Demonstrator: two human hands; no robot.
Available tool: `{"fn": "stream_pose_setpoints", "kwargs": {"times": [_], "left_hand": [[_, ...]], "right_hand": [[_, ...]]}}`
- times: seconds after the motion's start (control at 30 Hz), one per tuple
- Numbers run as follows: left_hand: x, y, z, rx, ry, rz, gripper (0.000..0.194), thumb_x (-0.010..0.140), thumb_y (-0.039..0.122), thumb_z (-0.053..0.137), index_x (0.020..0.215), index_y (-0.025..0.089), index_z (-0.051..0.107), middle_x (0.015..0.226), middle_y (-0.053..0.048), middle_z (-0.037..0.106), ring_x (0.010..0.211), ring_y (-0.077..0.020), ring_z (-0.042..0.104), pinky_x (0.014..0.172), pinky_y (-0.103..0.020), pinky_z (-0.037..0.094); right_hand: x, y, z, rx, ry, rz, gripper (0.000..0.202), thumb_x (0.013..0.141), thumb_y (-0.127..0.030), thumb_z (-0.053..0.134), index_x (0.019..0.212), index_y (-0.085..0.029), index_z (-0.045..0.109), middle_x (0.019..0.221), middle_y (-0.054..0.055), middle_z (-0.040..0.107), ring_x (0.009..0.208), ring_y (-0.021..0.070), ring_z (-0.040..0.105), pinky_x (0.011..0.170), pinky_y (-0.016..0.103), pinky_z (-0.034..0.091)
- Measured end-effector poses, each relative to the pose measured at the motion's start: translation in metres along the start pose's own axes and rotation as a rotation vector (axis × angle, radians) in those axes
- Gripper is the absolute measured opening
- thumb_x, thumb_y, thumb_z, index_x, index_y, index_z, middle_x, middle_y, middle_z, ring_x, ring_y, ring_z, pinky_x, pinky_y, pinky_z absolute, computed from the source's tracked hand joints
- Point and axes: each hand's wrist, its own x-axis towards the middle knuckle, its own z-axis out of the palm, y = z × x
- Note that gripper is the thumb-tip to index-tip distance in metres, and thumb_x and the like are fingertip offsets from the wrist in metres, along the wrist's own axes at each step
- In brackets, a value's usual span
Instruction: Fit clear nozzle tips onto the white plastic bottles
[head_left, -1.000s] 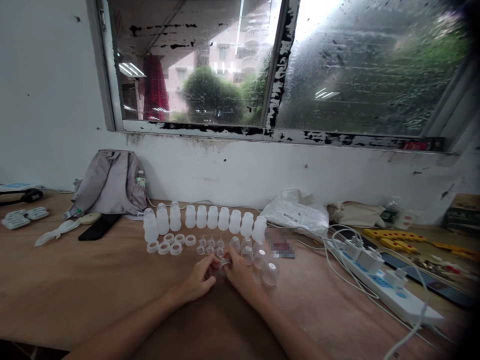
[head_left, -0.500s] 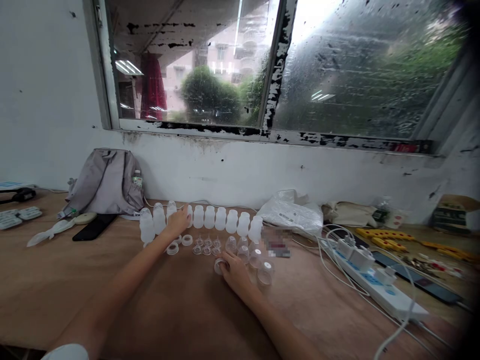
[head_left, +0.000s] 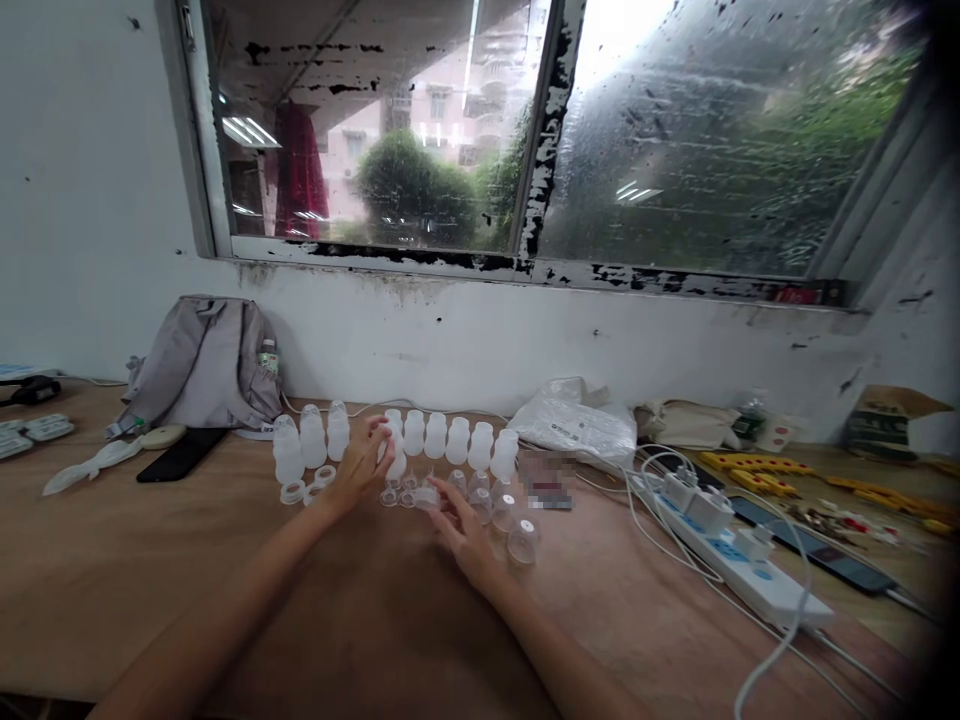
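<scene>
My left hand (head_left: pixel 364 465) is closed round a frosted white baby bottle (head_left: pixel 394 447), which stands out slightly in front of the back row. Between my right hand's (head_left: pixel 454 518) thumb and fingers is a translucent ring (head_left: pixel 425 496), partly hidden by the fingers. Several more frosted bottles (head_left: pixel 458 440) stand in the row, and the ones at its left end (head_left: pixel 313 436) carry domed tops. In front lie loose rings (head_left: pixel 293 492) at left and small clear nipples (head_left: pixel 389 495) in the middle. Clear domed caps (head_left: pixel 523 541) sit to the right of my right hand.
A grey backpack (head_left: pixel 202 365) and a black phone (head_left: pixel 182 455) lie at left. Behind the bottles at right is a plastic bag (head_left: pixel 576 420). A white power strip (head_left: pixel 765 585) with looping cables occupies the right side, near yellow pieces (head_left: pixel 757 464).
My left hand has drawn a bottle out of the row, forward and to the right. My right hand has lifted the ring off the table and moved it toward that bottle.
</scene>
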Motion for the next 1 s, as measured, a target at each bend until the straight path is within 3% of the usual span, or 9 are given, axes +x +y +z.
{"fn": "stream_pose_setpoints", "kwargs": {"times": [0.1, 0.2, 0.27, 0.4, 0.53, 0.73, 0.87, 1.0], "left_hand": [[-0.021, 0.024, -0.003, -0.14, -0.117, 0.047, 0.013, 0.085, 0.019, 0.035, 0.092, 0.017, 0.045, 0.106, -0.009, 0.042, 0.098, -0.0176, 0.048, 0.088, -0.032, 0.039], [-0.04, 0.038, 0.005, -0.255, -0.212, 0.062, 0.015, 0.084, 0.02, 0.036, 0.096, 0.018, 0.044, 0.111, -0.01, 0.042, 0.104, -0.0194, 0.046, 0.091, -0.034, 0.038], [-0.049, 0.041, 0.017, -0.36, -0.22, -0.014, 0.023, 0.083, 0.025, 0.041, 0.105, 0.019, 0.04, 0.114, -0.01, 0.042, 0.108, -0.0208, 0.043, 0.091, -0.035, 0.037], [-0.059, 0.039, 0.039, -0.59, -0.243, -0.301, 0.048, 0.077, 0.038, 0.054, 0.114, 0.019, 0.032, 0.112, -0.01, 0.046, 0.102, -0.0213, 0.047, 0.086, -0.036, 0.04], [-0.063, 0.036, 0.044, -0.73, -0.309, -0.449, 0.038, 0.079, 0.043, 0.049, 0.107, 0.019, 0.04, 0.099, -0.005, 0.053, 0.092, -0.0195, 0.051, 0.083, -0.034, 0.039], [-0.065, 0.036, 0.04, -0.865, -0.305, -0.523, 0.038, 0.077, 0.045, 0.051, 0.103, 0.019, 0.043, 0.083, 0.0, 0.053, 0.079, -0.016, 0.051, 0.073, -0.029, 0.041], [-0.065, 0.036, 0.038, -1.043, -0.428, -0.603, 0.04, 0.071, 0.047, 0.057, 0.097, 0.019, 0.045, 0.076, 0.001, 0.053, 0.066, -0.013, 0.052, 0.058, -0.024, 0.04], [-0.064, 0.036, 0.037, -1.156, -0.503, -0.652, 0.041, 0.068, 0.047, 0.06, 0.094, 0.019, 0.046, 0.074, 0.002, 0.054, 0.059, -0.0107, 0.051, 0.051, -0.021, 0.038]], "right_hand": [[0.001, -0.002, -0.003, 0.093, 0.058, 0.018, 0.045, 0.082, -0.032, 0.046, 0.126, -0.033, 0.037, 0.111, 0.004, 0.053, 0.092, 0.0184, 0.055, 0.076, 0.033, 0.048], [0.002, -0.003, -0.005, 0.138, 0.072, 0.014, 0.051, 0.084, -0.036, 0.043, 0.132, -0.034, 0.026, 0.126, 0.005, 0.044, 0.103, 0.021, 0.052, 0.082, 0.038, 0.047], [0.001, -0.004, -0.006, 0.13, 0.062, -0.006, 0.053, 0.084, -0.037, 0.042, 0.133, -0.035, 0.023, 0.133, 0.003, 0.036, 0.108, 0.0215, 0.049, 0.086, 0.039, 0.046], [-0.002, -0.004, -0.006, 0.024, 0.03, -0.012, 0.049, 0.084, -0.039, 0.043, 0.131, -0.036, 0.028, 0.137, 0.0, 0.032, 0.112, 0.0214, 0.046, 0.09, 0.039, 0.043], [-0.003, -0.003, -0.006, -0.004, 0.003, -0.032, 0.045, 0.084, -0.037, 0.044, 0.127, -0.036, 0.035, 0.134, -0.001, 0.038, 0.109, 0.0203, 0.048, 0.091, 0.037, 0.043], [0.003, -0.003, -0.008, 0.032, 0.034, -0.074, 0.034, 0.084, -0.036, 0.043, 0.117, -0.031, 0.048, 0.12, 0.002, 0.051, 0.103, 0.02, 0.051, 0.088, 0.036, 0.043], [0.008, 0.003, -0.012, -0.002, 0.135, -0.045, 0.026, 0.082, -0.037, 0.044, 0.101, -0.025, 0.058, 0.098, 0.004, 0.06, 0.085, 0.0183, 0.055, 0.072, 0.03, 0.046], [0.011, 0.007, -0.016, -0.021, 0.112, -0.022, 0.03, 0.081, -0.035, 0.046, 0.106, -0.023, 0.056, 0.086, 0.003, 0.059, 0.068, 0.015, 0.052, 0.06, 0.027, 0.044]]}}
